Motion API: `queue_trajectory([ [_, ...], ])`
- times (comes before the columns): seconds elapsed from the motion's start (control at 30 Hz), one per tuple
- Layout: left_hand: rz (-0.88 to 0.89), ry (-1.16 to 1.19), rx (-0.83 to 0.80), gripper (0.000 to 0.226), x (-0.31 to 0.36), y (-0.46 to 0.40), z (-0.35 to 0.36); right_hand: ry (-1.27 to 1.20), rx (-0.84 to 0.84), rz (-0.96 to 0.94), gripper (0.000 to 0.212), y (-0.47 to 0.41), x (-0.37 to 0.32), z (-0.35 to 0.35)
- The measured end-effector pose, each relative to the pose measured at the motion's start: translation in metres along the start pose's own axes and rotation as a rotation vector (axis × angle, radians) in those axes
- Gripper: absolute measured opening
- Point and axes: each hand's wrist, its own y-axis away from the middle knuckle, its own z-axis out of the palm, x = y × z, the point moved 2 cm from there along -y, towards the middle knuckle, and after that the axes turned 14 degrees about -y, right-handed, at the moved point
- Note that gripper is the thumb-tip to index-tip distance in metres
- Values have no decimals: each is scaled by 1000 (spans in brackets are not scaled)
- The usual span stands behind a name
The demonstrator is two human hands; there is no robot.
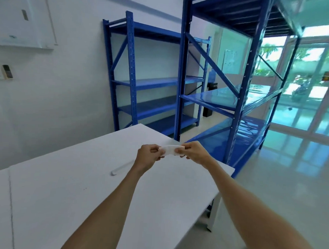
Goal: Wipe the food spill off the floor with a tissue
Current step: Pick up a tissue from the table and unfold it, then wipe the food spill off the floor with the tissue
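Observation:
A white folded tissue (170, 149) is stretched between both hands, held above the far part of the white table (68, 195). My left hand (148, 155) pinches its left end and my right hand (193, 151) pinches its right end. Both arms reach forward over the table. The pale glossy floor (281, 180) lies to the right; I see no food spill on the part in view.
A thin white stick-like object (122, 168) lies on the table by my left wrist. Two blue metal shelving racks (155, 83) (235, 100) stand behind the table and to its right. A white wall is on the left, glass doors at far right.

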Motion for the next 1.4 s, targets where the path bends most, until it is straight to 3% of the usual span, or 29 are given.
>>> queue_trajectory([
  [0.17,117,58,-133,16,49,11,57,23,143,59,21,53,3,-63],
  [0.53,266,150,-410,20,163,36,214,-26,403,133,25,188,17,-213],
  [0.8,281,266,-595,20,241,86,345,-156,536,240,31,307,42,-325],
  [1.1,317,237,-735,24,290,135,432,-264,636,290,30,404,70,-382],
  [1.4,351,195,-823,23,277,135,479,-330,708,340,28,421,101,-395],
])
